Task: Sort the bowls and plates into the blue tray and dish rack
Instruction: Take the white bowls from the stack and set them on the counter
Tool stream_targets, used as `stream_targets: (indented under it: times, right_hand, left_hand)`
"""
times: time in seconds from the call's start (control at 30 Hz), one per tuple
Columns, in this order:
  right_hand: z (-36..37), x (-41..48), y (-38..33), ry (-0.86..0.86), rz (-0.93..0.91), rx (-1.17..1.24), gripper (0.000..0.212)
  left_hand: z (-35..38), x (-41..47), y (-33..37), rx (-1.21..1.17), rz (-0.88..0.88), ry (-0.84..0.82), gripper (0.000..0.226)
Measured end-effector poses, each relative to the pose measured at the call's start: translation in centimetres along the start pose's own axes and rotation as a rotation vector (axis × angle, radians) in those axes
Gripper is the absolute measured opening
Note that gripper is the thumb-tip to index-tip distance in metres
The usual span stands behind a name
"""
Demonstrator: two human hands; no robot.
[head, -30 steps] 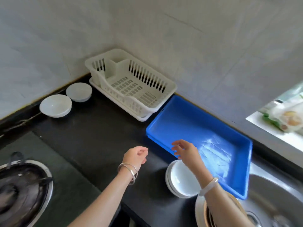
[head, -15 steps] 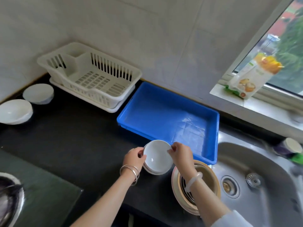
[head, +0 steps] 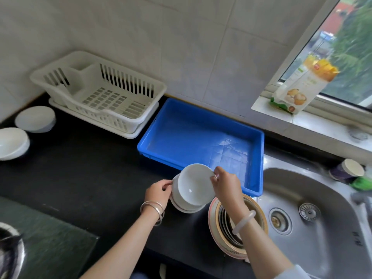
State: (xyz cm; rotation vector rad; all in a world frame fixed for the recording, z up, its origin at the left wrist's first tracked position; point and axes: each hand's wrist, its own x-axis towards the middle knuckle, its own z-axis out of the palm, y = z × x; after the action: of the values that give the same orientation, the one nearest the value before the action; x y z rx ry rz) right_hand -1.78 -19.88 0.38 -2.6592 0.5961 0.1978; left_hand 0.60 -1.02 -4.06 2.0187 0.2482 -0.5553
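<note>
A stack of white bowls [head: 186, 206] stands on the black counter in front of the blue tray [head: 157, 143]. The top white bowl [head: 193, 186] is tilted up off the stack. My right hand [head: 225, 184] pinches its far right rim. My left hand [head: 158, 193] holds the stack's left side. The blue tray holds nothing. The white dish rack [head: 66, 77] sits to its left against the wall and also holds nothing. Two more white bowls, one [head: 36, 118] and another [head: 12, 142], rest at the far left.
A stack of plates with a tan rim [head: 213, 228] lies under my right forearm, beside the steel sink [head: 322, 218]. A stove with a pan [head: 10, 250] is at the lower left. A food packet [head: 302, 83] leans on the window sill.
My hands came down onto the bowl stack, and my right hand has tilted the top bowl up. The view swung right toward the sink.
</note>
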Motion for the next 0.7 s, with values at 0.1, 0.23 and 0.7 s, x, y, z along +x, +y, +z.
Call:
stream_targets:
  times: [0.1, 0.23, 0.7]
  right_hand:
    - [-1.2, 0.0, 0.5, 0.007, 0.054, 0.142, 0.008]
    - [-1.9, 0.0, 0.9, 0.031, 0.091, 0.198, 0.009]
    - [-4.3, -0.1, -0.4, 0.045, 0.071, 0.397, 0.014]
  left_hand:
    - [0.6, 0.2, 0.7, 0.115, 0.014, 0.024, 0.026]
    - [1.3, 0.5, 1.8, 0.267, 0.008, 0.061, 0.016]
    - [-2.9, 1.6, 3.0, 0.040, 0.020, 0.079, 0.014]
